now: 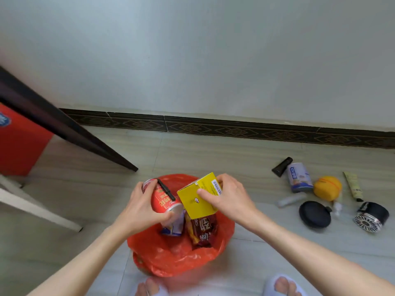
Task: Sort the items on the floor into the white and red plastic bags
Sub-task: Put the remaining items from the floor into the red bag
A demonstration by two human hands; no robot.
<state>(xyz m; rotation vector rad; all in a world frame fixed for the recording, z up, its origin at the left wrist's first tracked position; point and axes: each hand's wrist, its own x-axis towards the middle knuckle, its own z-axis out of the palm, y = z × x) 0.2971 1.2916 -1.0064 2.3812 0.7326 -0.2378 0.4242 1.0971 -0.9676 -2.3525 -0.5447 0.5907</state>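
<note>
The red plastic bag stands open on the floor in front of my feet. Above its mouth my left hand grips a red can, tilted. My right hand holds a yellow carton by its upper corner, right beside the can. Inside the bag lie a dark red snack packet and a white and blue pack. No white bag is in view.
Loose items lie on the floor at the right: a black tube, a white and blue can, a yellow round thing, a cream tube, a black round case, a small black fan. A dark table edge and a red box stand at the left.
</note>
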